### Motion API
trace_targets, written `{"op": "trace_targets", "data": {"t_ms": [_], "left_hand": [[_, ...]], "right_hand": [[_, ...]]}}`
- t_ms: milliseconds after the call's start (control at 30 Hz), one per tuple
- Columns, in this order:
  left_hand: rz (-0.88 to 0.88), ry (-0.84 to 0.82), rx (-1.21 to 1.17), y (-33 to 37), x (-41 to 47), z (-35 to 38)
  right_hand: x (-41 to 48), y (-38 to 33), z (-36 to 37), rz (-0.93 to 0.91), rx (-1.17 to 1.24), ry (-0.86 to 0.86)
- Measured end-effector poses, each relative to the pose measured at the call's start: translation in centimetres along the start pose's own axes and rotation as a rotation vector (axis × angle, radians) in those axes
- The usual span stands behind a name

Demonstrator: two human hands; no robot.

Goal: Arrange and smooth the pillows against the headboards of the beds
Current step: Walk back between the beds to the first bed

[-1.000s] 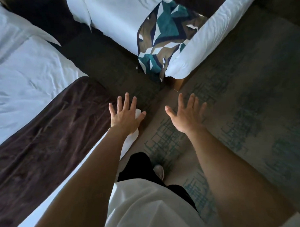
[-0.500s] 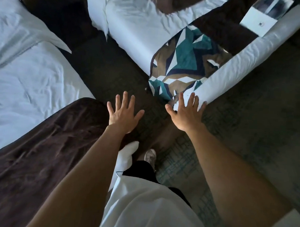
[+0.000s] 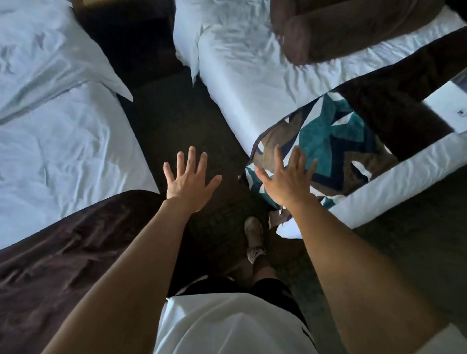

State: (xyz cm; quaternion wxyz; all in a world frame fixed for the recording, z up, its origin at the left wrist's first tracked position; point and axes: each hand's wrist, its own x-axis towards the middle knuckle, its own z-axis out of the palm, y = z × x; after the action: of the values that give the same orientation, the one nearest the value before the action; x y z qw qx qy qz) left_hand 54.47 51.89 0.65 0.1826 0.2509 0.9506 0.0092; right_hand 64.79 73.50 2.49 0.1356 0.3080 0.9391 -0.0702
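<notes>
I see the left hand (image 3: pixel 190 179) held out flat, fingers straight and spread, holding nothing. It hangs over the dark carpet (image 3: pixel 176 116) in the aisle between the two beds, just beside the brown throw (image 3: pixel 52 250) across the foot of the left bed (image 3: pixel 55 157). The right hand (image 3: pixel 286 182) is also flat and spread, empty, over the teal patterned runner (image 3: pixel 331 145) at the near corner of the right bed (image 3: pixel 243 92). I cannot tell whether it touches the cloth.

A white pillow (image 3: pixel 46 51) lies at the far end of the left bed, one corner poking out over the aisle. On the right bed a brown bolster (image 3: pixel 338 24) lies tilted across the white sheet at the far end, with another white pillow's edge (image 3: pixel 188 43) just beside it. One shoe (image 3: pixel 254 235) stands on the carpet between my arms.
</notes>
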Motion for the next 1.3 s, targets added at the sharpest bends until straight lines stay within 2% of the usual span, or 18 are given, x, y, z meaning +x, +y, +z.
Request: {"op": "trace_targets", "data": {"t_ms": [300,433,567,800,1300], "left_hand": [[-0.198,0.041,-0.102,1.0,12.8,-4.6],[-0.283,0.072,-0.129,-0.3,16.9,-6.9],[-0.377,0.087,-0.128,-3.0,20.2,-8.8],[-0.481,0.100,-0.122,-10.0,27.3,-11.0],[-0.521,0.131,-0.159,-29.3,43.7,-21.5]], "right_hand": [[17.6,-2.8,-4.9,-0.166,-0.139,-0.016],[23.3,-5.7,-7.0,-0.261,-0.054,-0.055],[28.5,-9.2,-8.4,-0.376,-0.077,-0.046],[37.4,-17.5,-10.6,-0.445,-0.115,-0.038],[53.5,-40.8,-16.6,-0.511,-0.058,0.044]]}}
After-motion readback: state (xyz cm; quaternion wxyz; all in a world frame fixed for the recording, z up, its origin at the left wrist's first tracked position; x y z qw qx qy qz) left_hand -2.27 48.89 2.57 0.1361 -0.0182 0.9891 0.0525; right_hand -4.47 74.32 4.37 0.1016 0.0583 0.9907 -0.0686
